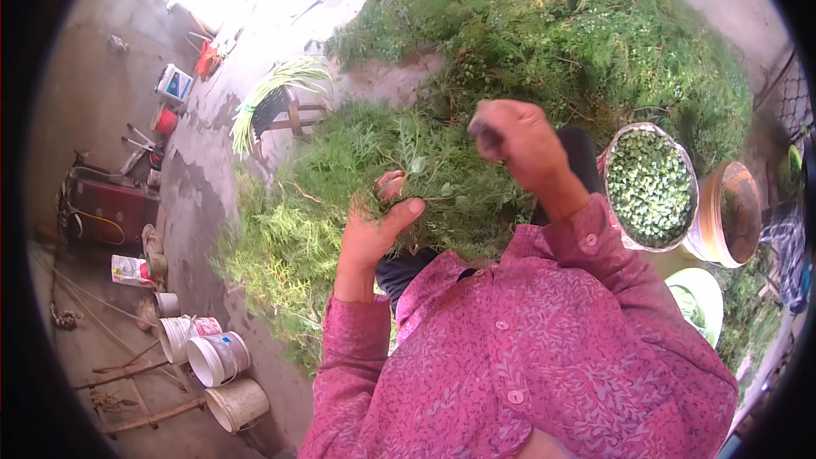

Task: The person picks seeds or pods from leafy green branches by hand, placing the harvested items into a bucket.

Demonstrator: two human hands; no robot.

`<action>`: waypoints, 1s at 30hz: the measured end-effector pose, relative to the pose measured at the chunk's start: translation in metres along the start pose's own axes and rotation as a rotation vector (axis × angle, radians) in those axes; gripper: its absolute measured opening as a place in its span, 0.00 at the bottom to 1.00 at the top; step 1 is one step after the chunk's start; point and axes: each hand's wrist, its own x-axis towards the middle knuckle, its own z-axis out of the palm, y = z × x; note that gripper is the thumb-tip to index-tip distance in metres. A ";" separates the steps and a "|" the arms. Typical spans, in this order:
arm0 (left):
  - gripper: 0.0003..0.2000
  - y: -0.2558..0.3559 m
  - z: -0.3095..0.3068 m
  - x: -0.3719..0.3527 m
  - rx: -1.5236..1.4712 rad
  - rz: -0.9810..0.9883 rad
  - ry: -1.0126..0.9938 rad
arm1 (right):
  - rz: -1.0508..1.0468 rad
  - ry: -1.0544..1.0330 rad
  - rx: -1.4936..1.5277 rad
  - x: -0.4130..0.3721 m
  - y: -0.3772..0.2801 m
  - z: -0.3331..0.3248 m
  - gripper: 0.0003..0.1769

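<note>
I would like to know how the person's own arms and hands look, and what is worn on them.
Both the left sleeve and right sleeve are long and pink, with a paler pattern. The right cuff shows a round button. The left hand and right hand wear no gloves.

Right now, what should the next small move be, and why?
Probably bring the right hand to the greenery in the left hand: the left grips it, while the right is raised apart, fingers curled; whether it holds anything is unclear.
</note>
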 end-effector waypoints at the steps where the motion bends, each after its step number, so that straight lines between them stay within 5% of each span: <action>1: 0.19 -0.004 -0.006 -0.001 -0.022 -0.018 0.017 | 0.002 -0.001 0.000 -0.001 0.001 -0.005 0.07; 3: 0.21 -0.006 -0.011 -0.004 -0.047 -0.044 0.032 | 0.156 -0.078 0.435 -0.005 0.001 -0.011 0.08; 6: 0.23 -0.003 -0.010 -0.005 -0.169 -0.139 0.017 | 0.261 -0.275 0.365 -0.010 0.029 -0.015 0.12; 11: 0.19 -0.018 -0.010 0.005 -0.023 0.072 -0.078 | 0.394 -0.493 0.233 -0.012 0.026 0.014 0.09; 16: 0.16 0.000 -0.003 0.000 -0.119 -0.034 -0.096 | 0.238 -0.475 0.105 -0.013 0.022 0.024 0.11; 19: 0.17 -0.010 -0.008 0.000 -0.062 0.028 -0.072 | 0.198 -0.361 -0.232 -0.008 0.021 0.009 0.09; 21: 0.19 -0.011 -0.012 -0.002 -0.007 0.113 -0.043 | 0.227 0.011 0.016 0.001 0.023 -0.008 0.08; 23: 0.20 -0.007 -0.014 -0.007 -0.108 -0.057 0.124 | 0.266 0.003 0.227 -0.006 0.016 -0.015 0.08; 26: 0.17 -0.007 -0.010 -0.004 -0.156 -0.043 0.140 | 0.314 -0.280 0.275 -0.018 0.012 -0.012 0.11; 30: 0.14 -0.001 0.004 0.003 -0.172 0.025 0.111 | 0.326 -0.369 0.258 -0.019 0.027 0.008 0.12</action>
